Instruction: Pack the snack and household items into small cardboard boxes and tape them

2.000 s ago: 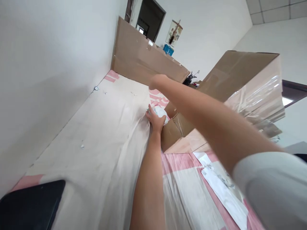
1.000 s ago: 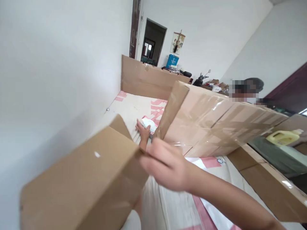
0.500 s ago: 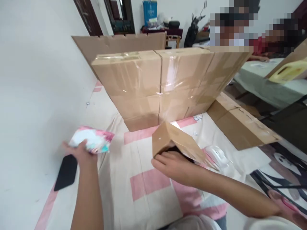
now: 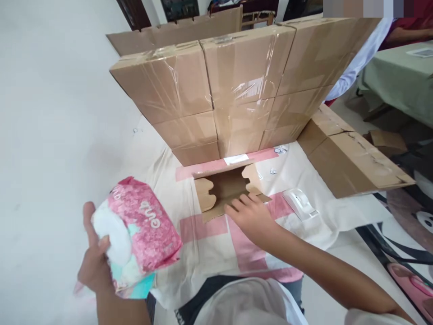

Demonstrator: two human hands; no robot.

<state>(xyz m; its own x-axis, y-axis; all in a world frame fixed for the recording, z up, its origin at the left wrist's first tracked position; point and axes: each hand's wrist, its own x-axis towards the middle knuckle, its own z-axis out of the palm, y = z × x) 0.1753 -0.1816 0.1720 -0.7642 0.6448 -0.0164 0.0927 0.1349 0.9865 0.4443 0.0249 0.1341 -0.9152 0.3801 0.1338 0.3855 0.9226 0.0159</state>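
My left hand [image 4: 96, 262] grips a pink and teal pack of wet wipes [image 4: 150, 225] by its end, the thumb beside the white oval lid. The pack is held up and tilted at the left, over the table's edge area. In front of me a small cardboard box [image 4: 204, 194] lies with its mouth facing up, side flaps spread and a dark, bare inside showing. The fingers of my right hand [image 4: 252, 221] are curled over its near right edge; the fingertips are partly hidden there.
A wall of taped cardboard boxes [image 4: 240, 90] stands behind the small box. To the right are a white tape dispenser [image 4: 300, 204] and a long cardboard piece [image 4: 345, 162]. A pink and white cloth [image 4: 199, 230] covers the table. A person's sleeve [image 4: 355, 63] shows behind the boxes.
The small box has been turned from a tilt onto the table, its mouth now facing up. The wipes pack has come nearer and swung its printed face toward me. The view has dipped.
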